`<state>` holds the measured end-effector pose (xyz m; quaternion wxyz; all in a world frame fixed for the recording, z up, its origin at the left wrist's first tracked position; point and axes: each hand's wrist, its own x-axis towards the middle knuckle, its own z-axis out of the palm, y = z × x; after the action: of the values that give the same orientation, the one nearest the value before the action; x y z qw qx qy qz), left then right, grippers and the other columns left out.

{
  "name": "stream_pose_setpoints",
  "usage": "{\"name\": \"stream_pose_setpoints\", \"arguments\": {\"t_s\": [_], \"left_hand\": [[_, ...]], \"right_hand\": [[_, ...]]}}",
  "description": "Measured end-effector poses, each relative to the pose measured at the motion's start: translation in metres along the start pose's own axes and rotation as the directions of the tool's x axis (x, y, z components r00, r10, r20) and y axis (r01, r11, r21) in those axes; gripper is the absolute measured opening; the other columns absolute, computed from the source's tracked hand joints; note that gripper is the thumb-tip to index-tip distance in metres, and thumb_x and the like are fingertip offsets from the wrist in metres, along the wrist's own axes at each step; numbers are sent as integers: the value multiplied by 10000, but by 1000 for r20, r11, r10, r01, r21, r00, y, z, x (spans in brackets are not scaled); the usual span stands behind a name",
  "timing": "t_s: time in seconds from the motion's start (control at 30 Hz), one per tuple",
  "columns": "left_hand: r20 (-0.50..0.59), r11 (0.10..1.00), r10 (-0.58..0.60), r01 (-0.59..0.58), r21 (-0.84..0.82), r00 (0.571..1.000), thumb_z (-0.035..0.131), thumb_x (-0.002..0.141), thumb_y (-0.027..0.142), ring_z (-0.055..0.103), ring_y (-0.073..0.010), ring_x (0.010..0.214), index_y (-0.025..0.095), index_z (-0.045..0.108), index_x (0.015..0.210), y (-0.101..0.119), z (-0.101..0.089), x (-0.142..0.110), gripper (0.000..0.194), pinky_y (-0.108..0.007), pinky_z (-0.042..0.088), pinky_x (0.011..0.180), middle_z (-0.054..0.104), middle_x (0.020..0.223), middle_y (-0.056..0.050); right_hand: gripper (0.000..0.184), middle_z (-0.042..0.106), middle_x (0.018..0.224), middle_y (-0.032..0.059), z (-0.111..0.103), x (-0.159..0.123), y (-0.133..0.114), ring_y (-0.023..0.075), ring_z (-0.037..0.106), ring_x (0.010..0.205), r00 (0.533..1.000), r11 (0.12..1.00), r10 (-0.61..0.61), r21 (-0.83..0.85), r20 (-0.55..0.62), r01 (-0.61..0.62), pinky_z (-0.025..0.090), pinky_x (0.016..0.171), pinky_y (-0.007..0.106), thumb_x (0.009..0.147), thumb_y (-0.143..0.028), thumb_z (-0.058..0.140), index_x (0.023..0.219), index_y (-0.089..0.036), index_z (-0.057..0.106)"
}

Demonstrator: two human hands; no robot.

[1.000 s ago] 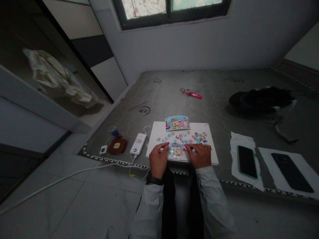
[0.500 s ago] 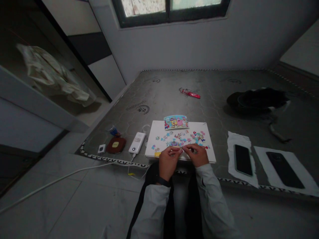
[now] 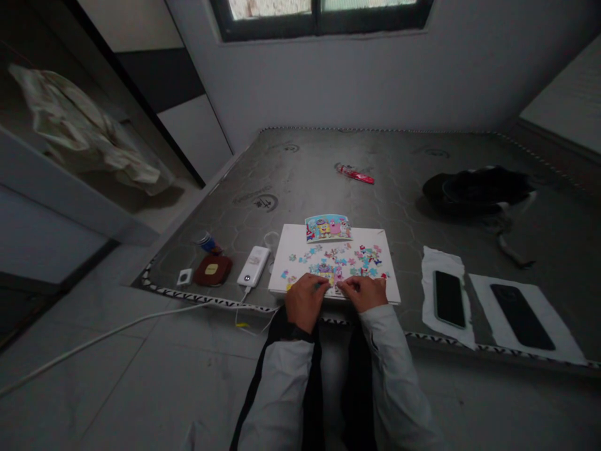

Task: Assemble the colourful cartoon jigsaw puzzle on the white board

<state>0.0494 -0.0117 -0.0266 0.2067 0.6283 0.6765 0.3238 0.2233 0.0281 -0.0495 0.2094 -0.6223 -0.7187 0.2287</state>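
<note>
Colourful jigsaw pieces (image 3: 369, 254) lie loose on a white board (image 3: 277, 266) at the front edge of the bed-like platform. A joined patch of puzzle (image 3: 328, 270) sits near the board's front, just beyond my fingertips. My left hand (image 3: 305, 303) is pinched at the patch's lower left; what its fingertips hold, if anything, is hidden. From the other side my right hand (image 3: 367, 292) pinches a small puzzle piece (image 3: 339, 285) against the patch's lower right. A printed cartoon picture card (image 3: 328, 229) rests along the board's far edge.
Left of the board are a white power bank (image 3: 253, 266) with a cable, a brown case (image 3: 213, 270), a small white box (image 3: 184, 277) and a blue can-like item (image 3: 206, 242). Rightward lie two phones (image 3: 449, 299) on white sheets and a dark cap-like item (image 3: 483, 191). A red packet (image 3: 355, 174) lies beyond.
My hands have moved slightly apart and lower to the board, uncovering more of the joined patch. The whole view has shifted a little.
</note>
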Motion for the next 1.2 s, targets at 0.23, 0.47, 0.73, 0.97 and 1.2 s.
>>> {"name": "stream_pose_setpoints", "arguments": {"t_s": [0.23, 0.47, 0.73, 0.97, 1.2], "left_hand": [[9, 1000, -25, 26, -19, 1000, 674, 849, 267, 656, -148, 916, 234, 729, 886, 0, 5, 1, 74, -272, 467, 849, 723, 960, -10], [-9, 999, -21, 20, -29, 1000, 677, 844, 250, 658, -147, 897, 224, 729, 892, -2, 6, 1, 75, -278, 470, 829, 725, 948, -11], [-15, 999, -38, 37, -23, 999, 691, 834, 249, 663, -151, 894, 226, 729, 883, 0, 6, 1, 65, -280, 473, 822, 729, 939, -10], [-22, 999, -43, 43, -22, 999, 703, 826, 250, 669, -153, 895, 229, 731, 876, -1, 6, 0, 60, -280, 474, 826, 735, 933, -7], [-19, 999, -48, 47, -24, 999, 695, 834, 264, 669, -153, 891, 235, 735, 889, -3, 8, 2, 74, -282, 476, 821, 736, 940, -6]], "right_hand": [[426, 689, 644, 6, 1, -2, -13, 176, 575, 662, 1000, 995, 9, -98, 15, -7, 256, 772, 379, 880, -560, 494, 706, -258, 739], [378, 710, 699, 0, -5, -3, -21, 185, 593, 724, 992, 990, 71, -129, 103, -58, 234, 808, 383, 885, -515, 505, 736, -269, 750], [361, 712, 702, 8, 0, -3, -23, 183, 582, 709, 992, 985, 103, -143, 73, -92, 224, 817, 391, 862, -505, 536, 711, -249, 742], [354, 706, 687, -4, 1, -3, -23, 189, 594, 733, 990, 989, 110, -111, 87, -100, 211, 845, 404, 854, -514, 546, 701, -256, 736], [335, 696, 678, -2, -1, -7, -34, 181, 576, 708, 997, 981, 71, -181, -11, -72, 216, 791, 377, 879, -448, 537, 683, -236, 708]]}}
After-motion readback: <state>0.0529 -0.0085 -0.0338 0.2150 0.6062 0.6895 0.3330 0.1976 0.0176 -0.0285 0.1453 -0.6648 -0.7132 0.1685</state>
